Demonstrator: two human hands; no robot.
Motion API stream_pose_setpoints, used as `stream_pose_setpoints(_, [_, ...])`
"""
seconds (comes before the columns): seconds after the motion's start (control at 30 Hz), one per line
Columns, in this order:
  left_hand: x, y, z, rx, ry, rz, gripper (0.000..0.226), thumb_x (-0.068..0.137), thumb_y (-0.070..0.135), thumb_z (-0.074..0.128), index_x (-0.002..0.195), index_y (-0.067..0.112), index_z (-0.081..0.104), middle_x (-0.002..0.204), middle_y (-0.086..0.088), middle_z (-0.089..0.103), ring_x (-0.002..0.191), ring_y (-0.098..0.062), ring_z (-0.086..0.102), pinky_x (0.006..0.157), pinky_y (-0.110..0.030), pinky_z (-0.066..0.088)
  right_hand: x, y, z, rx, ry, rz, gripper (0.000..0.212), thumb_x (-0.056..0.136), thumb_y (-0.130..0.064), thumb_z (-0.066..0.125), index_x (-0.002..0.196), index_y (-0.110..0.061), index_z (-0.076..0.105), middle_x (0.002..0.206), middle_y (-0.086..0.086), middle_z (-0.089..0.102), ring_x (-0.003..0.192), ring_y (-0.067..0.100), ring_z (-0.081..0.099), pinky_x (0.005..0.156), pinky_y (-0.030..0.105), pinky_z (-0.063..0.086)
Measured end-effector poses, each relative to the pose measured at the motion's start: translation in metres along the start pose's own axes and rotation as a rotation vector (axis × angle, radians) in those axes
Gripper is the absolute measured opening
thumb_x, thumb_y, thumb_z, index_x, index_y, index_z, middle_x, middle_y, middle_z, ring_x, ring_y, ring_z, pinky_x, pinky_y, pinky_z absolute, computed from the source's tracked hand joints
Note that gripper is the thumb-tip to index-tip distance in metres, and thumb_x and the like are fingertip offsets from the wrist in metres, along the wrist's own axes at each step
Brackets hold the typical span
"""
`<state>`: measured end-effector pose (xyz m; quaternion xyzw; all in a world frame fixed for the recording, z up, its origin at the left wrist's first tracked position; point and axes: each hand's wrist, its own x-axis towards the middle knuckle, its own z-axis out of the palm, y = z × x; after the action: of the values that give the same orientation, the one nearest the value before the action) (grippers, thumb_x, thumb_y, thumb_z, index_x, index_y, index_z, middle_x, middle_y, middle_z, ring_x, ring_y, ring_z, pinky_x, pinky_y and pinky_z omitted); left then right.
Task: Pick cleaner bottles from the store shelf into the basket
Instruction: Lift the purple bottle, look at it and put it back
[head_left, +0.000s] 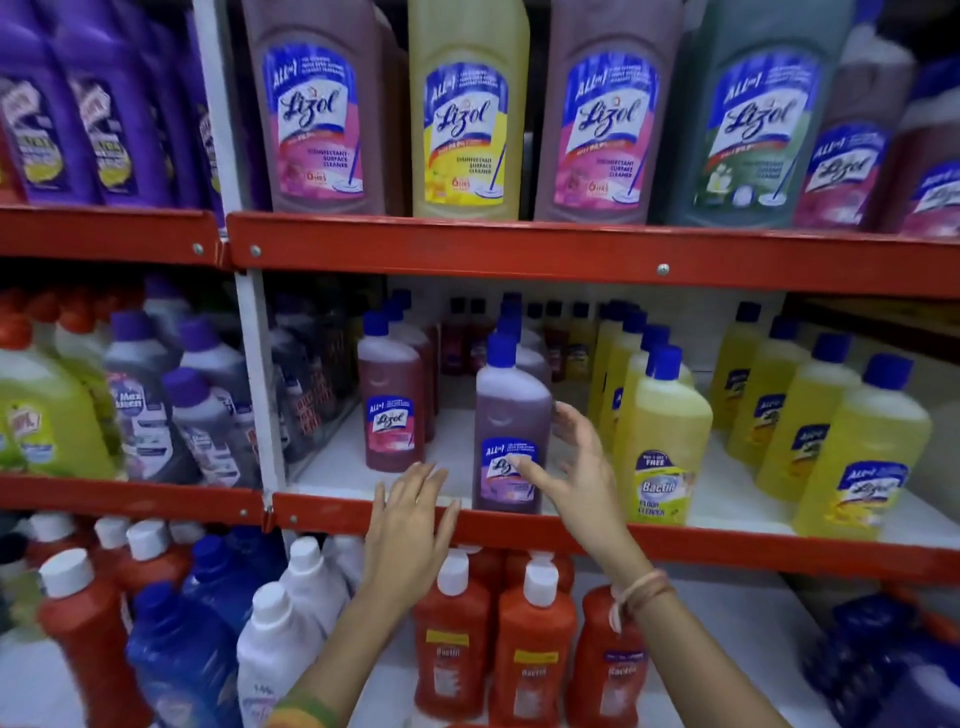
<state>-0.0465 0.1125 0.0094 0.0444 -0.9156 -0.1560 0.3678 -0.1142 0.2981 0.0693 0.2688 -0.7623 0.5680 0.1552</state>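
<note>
In the head view, a purple Lizol bottle (511, 426) stands upright at the front edge of the middle shelf (727, 545). The right hand (566, 467) is spread around the bottle's right side, its thumb on the label. The left hand (410, 525), fingers spread, rests at the red shelf edge, left of the bottle.

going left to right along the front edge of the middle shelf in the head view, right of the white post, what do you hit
dark red Lizol bottle → left hand → purple Lizol bottle → right hand → yellow Bactin bottle → yellow Lizol bottle
</note>
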Motion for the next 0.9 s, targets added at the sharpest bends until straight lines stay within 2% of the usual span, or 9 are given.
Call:
stream_pose_setpoints(0.07, [0.001,-0.009,0.009,0.061,-0.086,-0.051,0.065,0.087,0.054,0.017,0.128,0.018,0.052,0.139,-0.005,0.05,0.132,-0.022,0.039,0.11,-0.054,0.019,0.017,0.006,0.006,0.066,-0.126,0.098,0.075,0.073,-0.03,0.081,0.134,-0.026,0.038,0.122,-0.014,0.055,0.106,-0.006,0.056,0.091,0.021,0.05])
stream_pose_setpoints(0.17, [-0.003,-0.018,0.02,0.141,-0.147,-0.048,0.078,0.089,0.062,0.003,0.127,0.018,0.054,0.136,-0.004,0.054,0.13,-0.021,0.042,0.112,-0.049,0.009,0.027,0.018,0.018,0.164,-0.165,0.238,0.061,0.064,-0.034,0.085,0.114,-0.03,0.05,0.115,0.002,0.068,0.095,0.011,0.069,0.083,0.035,0.059])
stream_pose_setpoints(0.3, [-0.008,-0.024,0.022,0.155,-0.152,-0.032,0.067,0.095,0.055,0.006,0.124,0.021,0.056,0.127,-0.001,0.061,0.121,-0.021,0.052,0.108,-0.045,0.007,0.022,0.021,0.029,0.299,-0.066,0.259,0.046,0.064,-0.024,0.086,0.097,-0.032,0.057,0.097,-0.001,0.072,0.079,0.009,0.073,0.065,0.023,0.059])
stream_pose_setpoints(0.47, [-0.011,-0.027,0.02,0.162,-0.157,0.016,0.06,0.095,0.053,0.01,0.13,0.024,0.049,0.128,0.001,0.059,0.122,-0.019,0.049,0.11,-0.046,0.009,0.011,0.01,0.034,0.308,0.084,0.175,0.05,0.055,-0.037,0.087,0.096,-0.038,0.058,0.101,-0.001,0.073,0.087,0.011,0.072,0.074,0.032,0.062])
stream_pose_setpoints(0.53, [-0.012,-0.028,0.021,0.162,-0.152,0.024,0.058,0.095,0.053,0.012,0.13,0.025,0.048,0.127,0.002,0.059,0.121,-0.018,0.049,0.11,-0.046,0.008,0.006,-0.002,0.031,0.302,0.133,0.122,0.052,0.058,-0.03,0.089,0.099,-0.037,0.059,0.101,-0.003,0.073,0.089,0.011,0.071,0.077,0.036,0.062])
stream_pose_setpoints(0.63, [-0.012,-0.029,0.021,0.16,-0.133,0.037,0.053,0.095,0.052,0.018,0.131,0.026,0.048,0.126,0.003,0.059,0.12,-0.018,0.05,0.111,-0.047,0.008,-0.007,-0.03,0.021,0.261,0.22,0.028,0.049,0.062,-0.023,0.089,0.103,-0.028,0.06,0.098,-0.004,0.072,0.088,0.011,0.07,0.075,0.035,0.061])
stream_pose_setpoints(0.8, [-0.012,-0.028,0.022,0.149,-0.111,0.045,0.051,0.094,0.051,0.021,0.129,0.026,0.048,0.125,0.004,0.06,0.119,-0.018,0.05,0.111,-0.046,0.008,-0.039,-0.073,0.011,0.072,0.458,-0.145,0.054,0.066,-0.038,0.086,0.11,-0.022,0.059,0.1,0.0,0.069,0.09,0.017,0.067,0.066,0.039,0.06])
stream_pose_setpoints(0.87, [-0.012,-0.029,0.022,0.15,-0.111,0.045,0.05,0.093,0.051,0.021,0.129,0.027,0.048,0.124,0.005,0.059,0.118,-0.017,0.05,0.111,-0.046,0.008,-0.051,-0.084,0.009,-0.067,0.597,-0.235,0.055,0.068,-0.037,0.086,0.111,-0.016,0.06,0.097,0.0,0.066,0.085,0.016,0.064,0.063,0.031,0.057])
stream_pose_setpoints(0.9, [-0.012,-0.029,0.022,0.156,-0.115,0.043,0.05,0.093,0.051,0.021,0.128,0.027,0.048,0.124,0.005,0.059,0.118,-0.017,0.05,0.111,-0.046,0.008,-0.056,-0.089,0.008,-0.134,0.661,-0.264,0.054,0.069,-0.036,0.085,0.111,-0.013,0.06,0.095,0.001,0.065,0.081,0.014,0.061,0.064,0.021,0.055])
